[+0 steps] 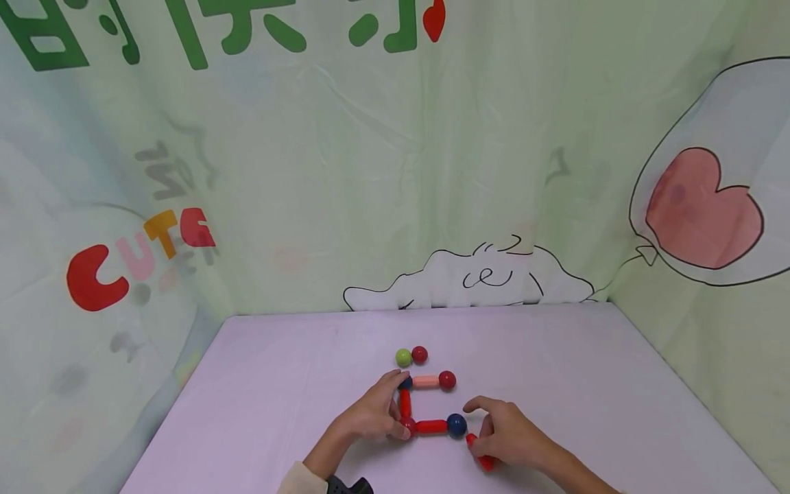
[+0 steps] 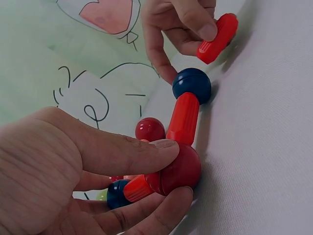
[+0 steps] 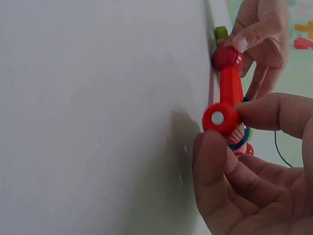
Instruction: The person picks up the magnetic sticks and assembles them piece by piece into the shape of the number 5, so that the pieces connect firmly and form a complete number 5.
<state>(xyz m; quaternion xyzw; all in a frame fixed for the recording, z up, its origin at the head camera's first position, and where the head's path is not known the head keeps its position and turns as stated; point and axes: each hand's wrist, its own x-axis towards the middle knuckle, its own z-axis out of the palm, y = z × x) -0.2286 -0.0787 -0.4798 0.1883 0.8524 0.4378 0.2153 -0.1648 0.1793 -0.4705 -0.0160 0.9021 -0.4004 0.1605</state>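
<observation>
My left hand (image 1: 372, 410) grips the corner red ball (image 2: 183, 169) between thumb and finger, another finger reaching the far blue ball (image 1: 405, 383). A red magnetic rod (image 1: 404, 403) joins these two balls, and a pink rod (image 1: 426, 381) runs from the blue one to a red ball (image 1: 447, 380). Toward the right, another red rod (image 1: 431, 427) links the corner ball to a near blue ball (image 1: 457, 426). My right hand (image 1: 511, 436) pinches a loose red rod (image 2: 218, 39), tilted beside that blue ball. Its silvery end (image 3: 217, 117) shows in the right wrist view.
Behind the frame of rods, a light green ball (image 1: 403, 357) and a red ball (image 1: 420, 354) sit side by side. A green piece (image 3: 221, 33) shows by my left hand. The pale table (image 1: 278, 370) ends at a printed curtain (image 1: 370, 171).
</observation>
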